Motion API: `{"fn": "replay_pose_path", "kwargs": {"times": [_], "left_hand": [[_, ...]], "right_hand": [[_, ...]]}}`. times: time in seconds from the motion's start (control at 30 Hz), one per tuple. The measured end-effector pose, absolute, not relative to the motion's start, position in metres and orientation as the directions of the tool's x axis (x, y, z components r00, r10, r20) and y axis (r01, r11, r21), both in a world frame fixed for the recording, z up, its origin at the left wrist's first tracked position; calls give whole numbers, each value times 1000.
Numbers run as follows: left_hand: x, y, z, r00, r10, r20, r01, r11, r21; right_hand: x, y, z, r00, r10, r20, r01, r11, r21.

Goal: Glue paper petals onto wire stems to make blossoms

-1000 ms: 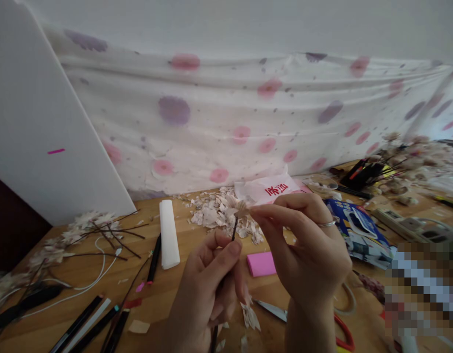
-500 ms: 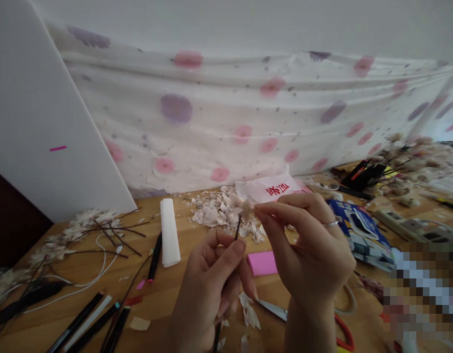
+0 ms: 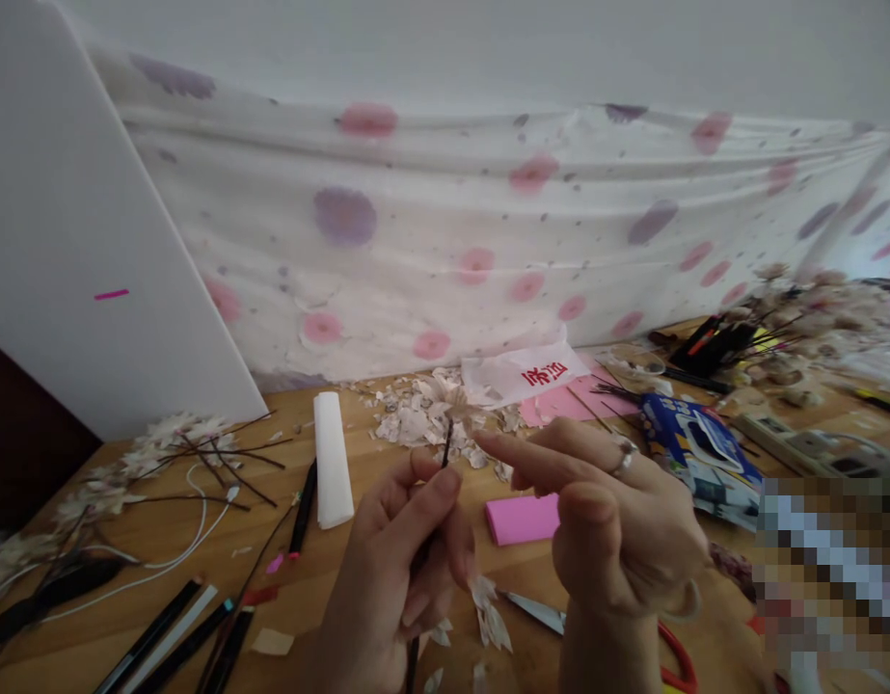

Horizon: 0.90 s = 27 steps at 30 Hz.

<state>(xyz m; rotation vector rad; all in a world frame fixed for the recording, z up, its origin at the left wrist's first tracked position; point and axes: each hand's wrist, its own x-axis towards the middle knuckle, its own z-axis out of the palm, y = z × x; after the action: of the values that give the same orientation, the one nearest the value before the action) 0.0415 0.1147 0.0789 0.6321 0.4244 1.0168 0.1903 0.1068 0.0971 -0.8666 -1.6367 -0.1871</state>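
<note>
My left hand (image 3: 408,554) pinches a thin dark stem (image 3: 445,449) upright between thumb and fingers. A small pale paper flower (image 3: 455,403) sits on the stem's top. My right hand (image 3: 618,525) is just right of it, forefinger stretched toward the flower, thumb raised, apart from the petals, holding nothing. A ring is on one finger of that hand. Behind the flower lies a heap of pale petal scraps (image 3: 422,419) on the wooden table (image 3: 358,578).
A white roll (image 3: 331,458), pink block (image 3: 522,518), scissors (image 3: 538,609), dark pens (image 3: 191,631), a white cable and finished flower stems (image 3: 162,453) lie around. A blue packet (image 3: 694,448), power strip (image 3: 792,434) and more flowers are at the right. A spotted cloth hangs behind.
My right hand has let go of the flower, dropped lower and opened with its forefinger out. My left hand still holds the stem, shifted slightly left.
</note>
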Motion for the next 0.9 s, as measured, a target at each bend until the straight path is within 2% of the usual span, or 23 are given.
{"fn": "replay_pose_path", "kwargs": {"times": [0.13, 0.37, 0.5, 0.73, 0.9], "left_hand": [[41, 111, 78, 492, 871, -10, -651, 376, 659], [38, 109, 92, 503, 860, -84, -564, 401, 722], [42, 108, 90, 456, 890, -24, -606, 330, 723], [41, 106, 97, 417, 905, -80, -548, 321, 772], [42, 106, 98, 411, 909, -77, -573, 323, 753]], "right_hand": [[189, 107, 98, -10, 450, 893, 555, 746, -370], [188, 107, 96, 23, 476, 879, 561, 722, -405], [189, 108, 97, -8, 470, 883, 559, 734, -385], [188, 108, 96, 31, 488, 872, 561, 714, -419], [189, 110, 95, -8, 465, 885, 568, 731, -379]]}}
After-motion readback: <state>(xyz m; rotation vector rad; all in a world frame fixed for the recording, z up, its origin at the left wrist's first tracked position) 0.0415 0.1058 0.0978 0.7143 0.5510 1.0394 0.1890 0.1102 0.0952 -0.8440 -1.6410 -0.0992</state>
